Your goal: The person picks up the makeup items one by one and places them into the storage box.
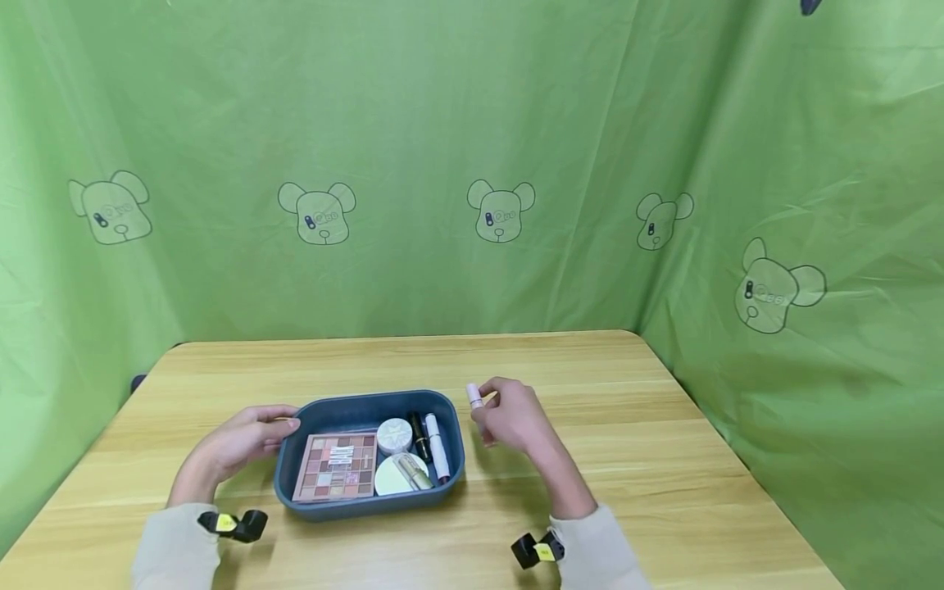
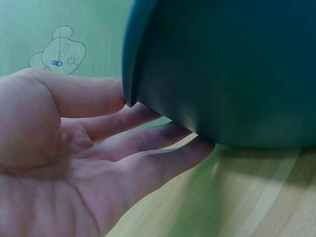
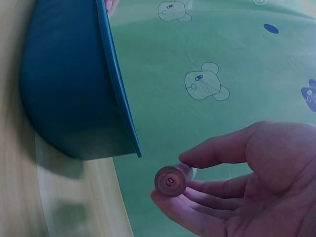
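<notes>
A dark blue rectangular bin [image 1: 370,515] sits on the table. My left hand [image 1: 239,447] grips its left end, with the thumb at the rim and the other fingers against the outer wall, as the left wrist view shows. Beyond the bin's right end, my right hand [image 1: 514,416] pinches a lip gloss tube [image 3: 171,181] between thumb and fingers; it has a pale cap and a pinkish base with a small printed label. Inside the bin lie an eyeshadow palette [image 1: 337,467], a round white jar [image 1: 394,436], a pale round compact [image 1: 389,478], and several slim tubes, one white [image 1: 437,449] and one black [image 1: 418,434].
The wooden table [image 1: 634,459] has rounded far corners. Green curtains [image 1: 413,106] printed with bear heads hang behind it and along both sides. Each sleeve carries a black wrist camera.
</notes>
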The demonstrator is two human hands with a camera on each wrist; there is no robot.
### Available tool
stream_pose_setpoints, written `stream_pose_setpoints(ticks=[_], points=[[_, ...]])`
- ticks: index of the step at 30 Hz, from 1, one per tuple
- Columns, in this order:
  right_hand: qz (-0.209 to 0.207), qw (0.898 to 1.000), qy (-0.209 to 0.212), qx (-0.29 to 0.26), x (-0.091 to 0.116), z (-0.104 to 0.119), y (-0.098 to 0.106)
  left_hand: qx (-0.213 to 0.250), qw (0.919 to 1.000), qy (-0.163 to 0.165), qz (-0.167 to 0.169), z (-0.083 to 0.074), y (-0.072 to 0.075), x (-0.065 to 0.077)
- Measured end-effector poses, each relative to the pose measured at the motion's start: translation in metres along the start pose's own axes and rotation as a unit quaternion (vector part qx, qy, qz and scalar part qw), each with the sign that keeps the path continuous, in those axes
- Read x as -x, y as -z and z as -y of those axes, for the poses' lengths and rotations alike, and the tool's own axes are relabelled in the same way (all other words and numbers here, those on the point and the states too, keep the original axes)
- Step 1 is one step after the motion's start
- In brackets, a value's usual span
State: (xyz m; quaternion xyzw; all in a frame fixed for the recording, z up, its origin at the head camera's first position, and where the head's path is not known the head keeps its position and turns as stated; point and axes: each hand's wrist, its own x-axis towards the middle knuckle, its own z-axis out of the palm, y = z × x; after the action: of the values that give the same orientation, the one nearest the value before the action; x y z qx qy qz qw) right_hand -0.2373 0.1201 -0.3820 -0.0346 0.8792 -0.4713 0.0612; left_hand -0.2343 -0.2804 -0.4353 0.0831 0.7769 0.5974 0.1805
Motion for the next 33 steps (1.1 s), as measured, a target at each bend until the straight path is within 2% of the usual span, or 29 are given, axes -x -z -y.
stream_pose_setpoints(ticks=[17, 26, 33], points=[[0.003, 1.000, 0.017, 0.017, 0.002, 0.009, -0.015, 0.000, 1.0000, 0.002, -0.007, 0.000, 0.000, 0.000], [0.010, 1.000, 0.020, 0.021, 0.004, 0.013, -0.023, 0.000, 1.0000, -0.004, 0.007, 0.002, 0.003, -0.001], [0.014, 0.999, 0.029, 0.038, 0.008, 0.019, -0.033, -0.003, 1.0000, 0.000, -0.002, 0.000, 0.000, 0.002]])
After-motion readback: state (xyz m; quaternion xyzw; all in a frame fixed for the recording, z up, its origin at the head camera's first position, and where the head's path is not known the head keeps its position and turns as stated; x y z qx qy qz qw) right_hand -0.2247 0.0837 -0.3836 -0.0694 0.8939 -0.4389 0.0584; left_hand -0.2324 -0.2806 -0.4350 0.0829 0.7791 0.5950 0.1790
